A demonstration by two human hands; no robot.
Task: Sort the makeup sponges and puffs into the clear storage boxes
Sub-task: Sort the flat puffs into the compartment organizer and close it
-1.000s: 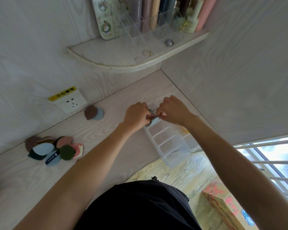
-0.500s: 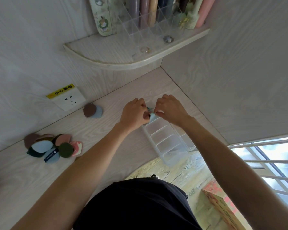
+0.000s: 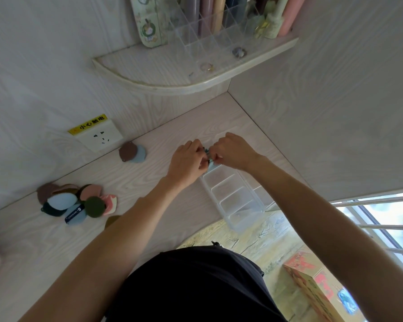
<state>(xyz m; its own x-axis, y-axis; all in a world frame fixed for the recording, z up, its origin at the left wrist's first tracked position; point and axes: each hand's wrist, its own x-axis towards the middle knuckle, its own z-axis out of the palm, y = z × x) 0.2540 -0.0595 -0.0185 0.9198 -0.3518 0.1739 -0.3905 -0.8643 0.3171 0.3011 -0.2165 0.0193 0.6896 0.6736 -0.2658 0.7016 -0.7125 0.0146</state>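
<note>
A clear storage box (image 3: 236,198) with several compartments lies on the wooden desk near its front edge. My left hand (image 3: 187,160) and my right hand (image 3: 234,151) meet over the box's far end, both pinching a pale blue puff (image 3: 210,165) that is mostly hidden by my fingers. A pile of several flat puffs (image 3: 77,202) in brown, pink, blue and dark green lies at the left of the desk. Two more puffs (image 3: 132,153), one brown over one blue, rest near the wall socket.
A wall socket (image 3: 101,137) with a yellow label sits low on the back wall. A corner shelf (image 3: 163,75) above holds a clear organiser (image 3: 209,31) with tubes and bottles. A cardboard box (image 3: 316,291) stands on the floor at lower right, by a barred window.
Both hands have stayed together at the far end of the box, working the blue puff with small finger moves. The camera has tilted slightly.
</note>
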